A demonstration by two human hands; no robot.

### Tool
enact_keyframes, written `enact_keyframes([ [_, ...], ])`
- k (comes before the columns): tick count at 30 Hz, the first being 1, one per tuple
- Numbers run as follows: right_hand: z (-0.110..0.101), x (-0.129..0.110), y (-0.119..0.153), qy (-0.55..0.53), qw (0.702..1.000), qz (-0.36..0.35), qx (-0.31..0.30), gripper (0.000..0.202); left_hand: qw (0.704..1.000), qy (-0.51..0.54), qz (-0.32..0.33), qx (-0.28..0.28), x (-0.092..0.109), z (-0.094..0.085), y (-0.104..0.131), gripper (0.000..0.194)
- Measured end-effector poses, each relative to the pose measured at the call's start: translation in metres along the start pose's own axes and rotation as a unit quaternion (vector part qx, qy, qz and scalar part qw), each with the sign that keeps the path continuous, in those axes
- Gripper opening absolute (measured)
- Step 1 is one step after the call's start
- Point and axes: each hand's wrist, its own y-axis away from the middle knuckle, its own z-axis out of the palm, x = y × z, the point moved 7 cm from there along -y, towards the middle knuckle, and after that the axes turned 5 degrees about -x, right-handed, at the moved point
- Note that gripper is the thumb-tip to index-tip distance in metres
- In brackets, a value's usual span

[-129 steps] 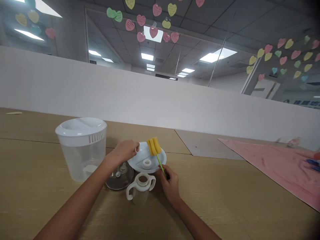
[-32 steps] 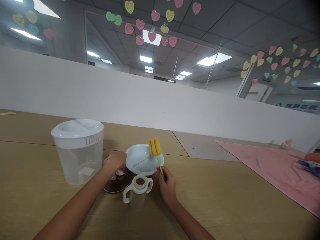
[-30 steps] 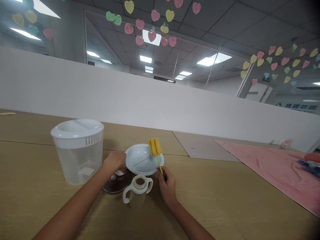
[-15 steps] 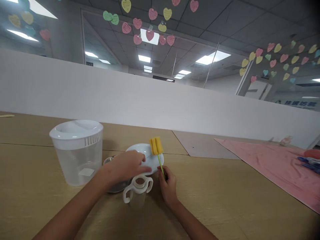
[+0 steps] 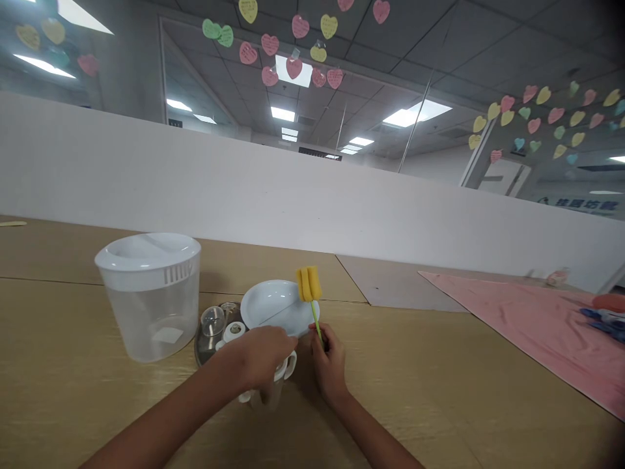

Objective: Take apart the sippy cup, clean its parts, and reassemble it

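My right hand (image 5: pixel 328 365) is closed around the green handle (image 5: pixel 316 319) of a sponge bottle brush. Its yellow sponge head (image 5: pixel 308 284) points upward, in front of the white oval basin. To its left, my left hand (image 5: pixel 266 355) comes down over a clear two-handled baby bottle (image 5: pixel 273 395) standing on the table, with its fingers curled round the upper part. That hand hides much of the bottle's neck and left handle; the right white handle (image 5: pixel 291 365) shows beside it.
Behind the hands lies a white oval basin (image 5: pixel 273 303). A round metal tray (image 5: pixel 201 355) holds a clear cap (image 5: pixel 213 321) and a white bottle part (image 5: pixel 234 330). A lidded translucent bucket (image 5: pixel 151 306) stands left. Pink cloth (image 5: pixel 527 319) covers the right side, before a white wall (image 5: pixel 293 202).
My left hand has dropped from above the bottle onto its upper part, and its fingers have curled. The tray and basin show more. The brush has shifted very slightly right.
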Motion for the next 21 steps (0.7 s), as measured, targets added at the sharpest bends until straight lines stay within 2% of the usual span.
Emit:
enact_keyframes([
  [3,-0.005,-0.005,-0.001,0.003,1.000,-0.007,0.014,0.033,0.999,0.038,0.028,0.017,-0.004,-0.007,0.005,0.056],
  [6,-0.020,-0.011,-0.003,0.007,0.997,-0.023,0.076,0.033,0.992,0.091,0.053,0.072,-0.011,-0.023,0.016,0.054],
  [9,-0.037,-0.023,-0.001,0.029,0.985,-0.080,0.151,0.029,0.977,0.120,0.068,0.161,-0.023,-0.042,0.024,0.051],
  [11,-0.042,-0.038,0.004,0.081,0.967,-0.167,0.174,0.023,0.960,0.117,0.072,0.244,-0.032,-0.054,0.026,0.048],
  [13,-0.036,-0.056,0.010,0.155,0.937,-0.277,0.145,0.021,0.939,0.101,0.064,0.322,-0.041,-0.064,0.026,0.040],
  [15,-0.022,-0.067,0.015,0.224,0.902,-0.361,0.079,0.024,0.924,0.078,0.049,0.372,-0.049,-0.069,0.024,0.035],
  [17,-0.011,-0.069,0.017,0.275,0.875,-0.397,0.032,0.027,0.912,0.054,0.034,0.405,-0.054,-0.072,0.023,0.041],
  [19,-0.007,-0.070,0.017,0.312,0.857,-0.408,0.030,0.027,0.902,0.031,0.017,0.431,-0.058,-0.074,0.023,0.049],
  [21,-0.008,-0.069,0.014,0.334,0.848,-0.409,0.041,0.027,0.888,0.006,0.006,0.460,-0.059,-0.075,0.025,0.048],
])
